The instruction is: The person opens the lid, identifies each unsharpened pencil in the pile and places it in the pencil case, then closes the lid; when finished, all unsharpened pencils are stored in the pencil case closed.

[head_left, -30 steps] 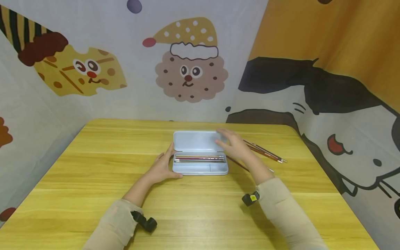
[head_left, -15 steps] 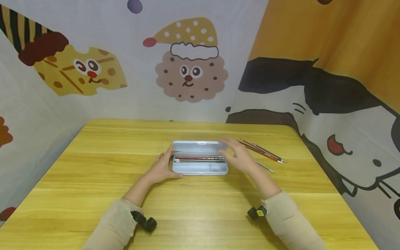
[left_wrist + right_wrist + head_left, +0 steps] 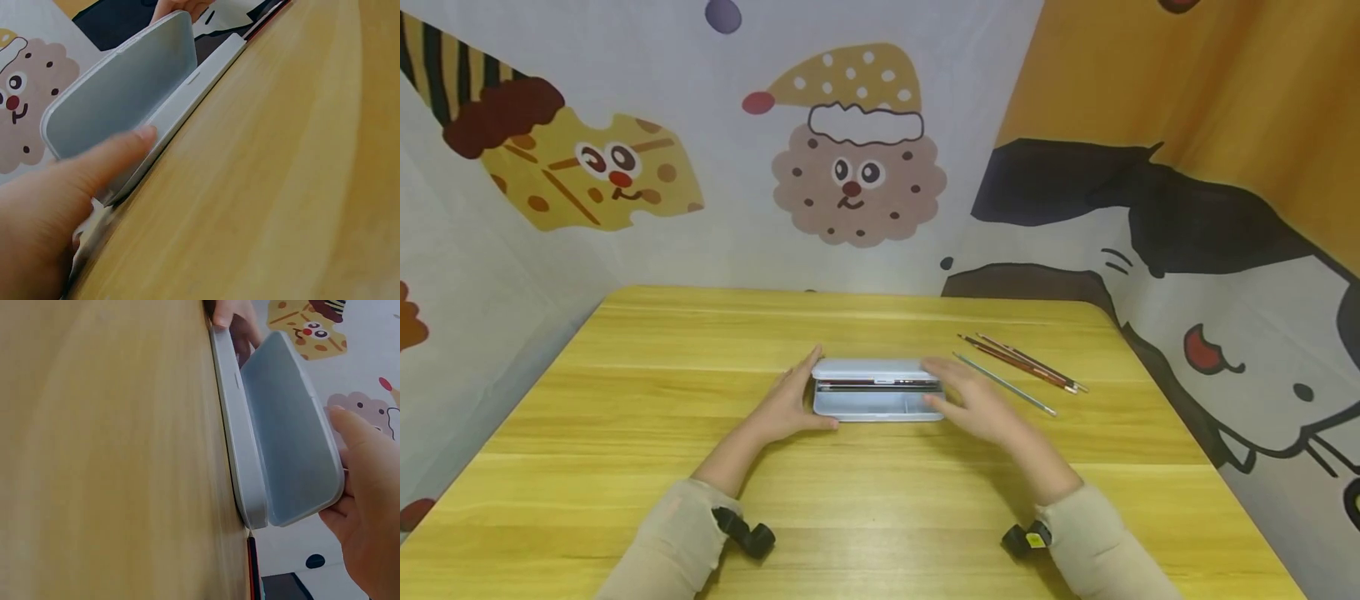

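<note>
A pale blue pencil case [image 3: 859, 403] sits on the table with its lid [image 3: 865, 369] tilted partway down over the base. Several pencils [image 3: 850, 384] lie in its rear compartment, partly covered by the lid. My left hand [image 3: 784, 408] holds the left end of the base, thumb on the front wall and fingers behind. At the lid's right end is my right hand [image 3: 981, 406]. Its fingers [image 3: 340, 509] are behind the lid, and its thumb is by the free edge. In the left wrist view the lid [image 3: 131, 87] stands at a slant above the base.
To the right of the case, several brown and dark pencils [image 3: 1026, 364] lie in a loose bundle on the wooden table [image 3: 880, 517]. A single light blue pencil [image 3: 1011, 387] lies just in front of them. A cartoon-printed cloth [image 3: 715, 250] hangs behind the table.
The lid has swung from wide open down toward the base, my right hand moving forward and down with it. The light blue pencil has come into full view. My left hand has stayed put.
</note>
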### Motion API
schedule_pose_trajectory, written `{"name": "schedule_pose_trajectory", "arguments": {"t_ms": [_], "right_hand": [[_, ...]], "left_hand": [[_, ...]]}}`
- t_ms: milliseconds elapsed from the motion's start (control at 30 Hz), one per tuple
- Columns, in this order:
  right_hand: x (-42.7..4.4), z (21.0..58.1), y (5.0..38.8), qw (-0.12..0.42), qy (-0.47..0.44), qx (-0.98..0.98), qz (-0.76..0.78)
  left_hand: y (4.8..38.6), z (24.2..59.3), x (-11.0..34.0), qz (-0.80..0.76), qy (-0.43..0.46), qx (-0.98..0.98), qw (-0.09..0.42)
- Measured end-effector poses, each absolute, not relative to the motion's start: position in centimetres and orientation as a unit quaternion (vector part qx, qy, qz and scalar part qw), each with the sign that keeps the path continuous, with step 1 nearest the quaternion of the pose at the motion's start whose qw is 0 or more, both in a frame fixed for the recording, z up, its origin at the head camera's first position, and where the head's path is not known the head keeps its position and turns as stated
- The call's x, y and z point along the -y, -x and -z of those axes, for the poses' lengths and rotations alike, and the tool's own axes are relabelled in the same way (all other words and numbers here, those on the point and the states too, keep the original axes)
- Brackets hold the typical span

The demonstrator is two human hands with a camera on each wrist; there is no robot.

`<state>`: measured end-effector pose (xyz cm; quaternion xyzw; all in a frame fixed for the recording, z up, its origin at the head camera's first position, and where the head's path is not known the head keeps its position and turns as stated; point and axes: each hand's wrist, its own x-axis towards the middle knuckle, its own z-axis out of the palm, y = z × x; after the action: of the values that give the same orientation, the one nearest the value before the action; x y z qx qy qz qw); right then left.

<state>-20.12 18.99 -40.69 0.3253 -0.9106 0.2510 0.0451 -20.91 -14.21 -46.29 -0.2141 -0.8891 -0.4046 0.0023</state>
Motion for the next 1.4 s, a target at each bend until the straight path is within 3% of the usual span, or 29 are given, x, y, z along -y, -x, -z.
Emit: {"name": "schedule_pose_trajectory", "arguments": {"t_ms": [267, 733, 1200, 1400], "right_hand": [[-19.2, 41.7, 19.3, 0.031, -0.358, 0.901, -0.244], [-19.6, 43.8, 17.6, -0.015, -0.365, 0.904, -0.223], [-19.9, 44.1, 17.3, 0.005, -0.366, 0.905, -0.215], [-19.9, 44.2, 17.5, -0.010, -0.359, 0.905, -0.230]], "left_hand": [[19.3, 45.4, 13.7, 0.385, 0.284, 0.877, 0.051], [17.1, 45.4, 12.7, 0.266, 0.359, 0.892, 0.061], [16.7, 44.9, 12.0, 0.220, 0.361, 0.906, 0.033], [16.5, 44.6, 12.1, 0.212, 0.354, 0.911, 0.005]]}}
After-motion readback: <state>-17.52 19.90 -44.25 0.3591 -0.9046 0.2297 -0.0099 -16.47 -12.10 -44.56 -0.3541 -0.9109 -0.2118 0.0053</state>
